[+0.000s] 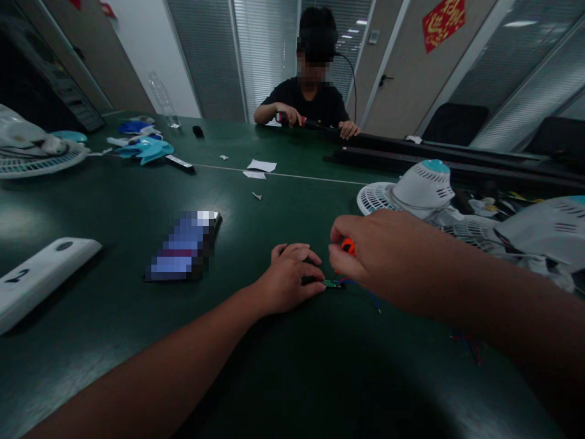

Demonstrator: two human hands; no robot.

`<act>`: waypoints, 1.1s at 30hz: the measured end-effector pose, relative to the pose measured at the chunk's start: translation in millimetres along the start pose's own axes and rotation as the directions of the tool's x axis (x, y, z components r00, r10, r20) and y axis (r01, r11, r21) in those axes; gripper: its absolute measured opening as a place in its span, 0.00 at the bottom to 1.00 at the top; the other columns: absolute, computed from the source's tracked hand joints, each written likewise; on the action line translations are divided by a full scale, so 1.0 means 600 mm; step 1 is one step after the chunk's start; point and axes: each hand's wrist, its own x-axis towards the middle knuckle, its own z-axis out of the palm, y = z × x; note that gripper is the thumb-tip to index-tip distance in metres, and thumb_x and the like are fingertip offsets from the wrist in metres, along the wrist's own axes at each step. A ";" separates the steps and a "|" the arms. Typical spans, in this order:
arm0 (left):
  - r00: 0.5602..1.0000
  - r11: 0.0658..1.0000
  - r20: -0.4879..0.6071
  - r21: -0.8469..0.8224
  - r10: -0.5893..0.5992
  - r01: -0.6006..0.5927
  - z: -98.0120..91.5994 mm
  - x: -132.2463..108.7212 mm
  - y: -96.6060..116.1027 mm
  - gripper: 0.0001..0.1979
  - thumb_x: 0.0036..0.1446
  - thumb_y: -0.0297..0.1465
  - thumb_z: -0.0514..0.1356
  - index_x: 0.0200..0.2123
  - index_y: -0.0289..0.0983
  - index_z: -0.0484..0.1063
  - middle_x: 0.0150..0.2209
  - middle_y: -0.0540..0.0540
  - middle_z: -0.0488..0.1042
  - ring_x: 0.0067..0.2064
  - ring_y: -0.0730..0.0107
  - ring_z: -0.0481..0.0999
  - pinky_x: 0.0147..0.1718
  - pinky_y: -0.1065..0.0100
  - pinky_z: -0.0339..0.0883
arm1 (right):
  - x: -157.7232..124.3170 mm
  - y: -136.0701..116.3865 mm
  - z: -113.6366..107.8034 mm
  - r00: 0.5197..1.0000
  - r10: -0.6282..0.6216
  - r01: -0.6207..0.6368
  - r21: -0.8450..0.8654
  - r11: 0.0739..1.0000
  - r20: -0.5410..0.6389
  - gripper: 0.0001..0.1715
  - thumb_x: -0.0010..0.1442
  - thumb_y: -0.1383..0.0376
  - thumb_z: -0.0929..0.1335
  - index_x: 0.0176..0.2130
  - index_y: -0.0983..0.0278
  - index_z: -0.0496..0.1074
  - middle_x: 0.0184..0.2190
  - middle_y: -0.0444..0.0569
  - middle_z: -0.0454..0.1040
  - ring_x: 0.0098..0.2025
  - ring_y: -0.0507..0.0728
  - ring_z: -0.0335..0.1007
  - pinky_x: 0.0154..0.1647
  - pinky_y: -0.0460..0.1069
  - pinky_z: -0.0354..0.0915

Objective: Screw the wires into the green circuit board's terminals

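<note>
My left hand (290, 277) rests on the green table, its thumb and forefinger closed on one end of a small green circuit board (333, 283). Thin red and blue wires (372, 299) run from the board's right side beneath my other hand. Just above and to the right, my right hand (388, 256) is closed around an orange-and-black handle, apparently a screwdriver (348, 246). Its shaft and tip are hidden by my fingers, so I cannot tell whether it touches the board.
A phone (185, 247) and a white casing marked 2 (46, 274) lie left. White fan parts (425, 189) crowd the right; more wires (470, 347) lie nearer. Paper scraps (261, 166) lie mid-table. Across it, a person (311, 97) holds a red-and-black tool by long black bars (402, 158).
</note>
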 end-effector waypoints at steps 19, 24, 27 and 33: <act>1.000 1.000 0.009 -0.014 -0.008 0.008 -0.002 -0.002 0.005 0.07 0.55 0.34 0.65 0.39 0.47 0.79 0.54 0.48 0.72 0.62 0.50 0.61 0.58 0.43 0.47 | -0.008 -0.002 0.000 0.999 0.039 -0.039 0.027 0.999 -0.011 0.17 0.61 0.57 0.59 0.36 0.61 0.72 0.22 0.47 0.71 0.24 0.55 0.62 0.25 0.49 0.48; 1.000 1.000 -0.019 -0.004 -0.005 0.005 0.003 -0.002 0.001 0.07 0.55 0.35 0.66 0.38 0.44 0.79 0.55 0.46 0.71 0.62 0.49 0.61 0.58 0.43 0.47 | -0.009 -0.009 -0.003 0.995 0.091 -0.091 -0.010 0.996 -0.031 0.21 0.61 0.51 0.58 0.36 0.60 0.73 0.22 0.48 0.70 0.24 0.56 0.61 0.24 0.49 0.47; 1.000 1.000 0.016 -0.001 -0.009 0.009 -0.002 -0.001 0.004 0.07 0.56 0.34 0.64 0.40 0.44 0.79 0.54 0.45 0.71 0.61 0.50 0.62 0.58 0.43 0.47 | -0.006 -0.008 -0.002 0.996 0.085 -0.085 -0.011 0.996 -0.039 0.28 0.64 0.48 0.53 0.34 0.59 0.73 0.20 0.48 0.68 0.23 0.56 0.60 0.24 0.49 0.45; 0.999 1.000 0.048 0.001 -0.024 0.024 -0.011 0.000 0.011 0.06 0.57 0.34 0.65 0.39 0.45 0.79 0.55 0.48 0.71 0.61 0.51 0.61 0.59 0.45 0.46 | 0.001 -0.003 0.003 0.999 0.032 -0.033 -0.027 0.999 -0.035 0.20 0.66 0.57 0.55 0.34 0.60 0.71 0.22 0.46 0.68 0.23 0.55 0.60 0.23 0.49 0.44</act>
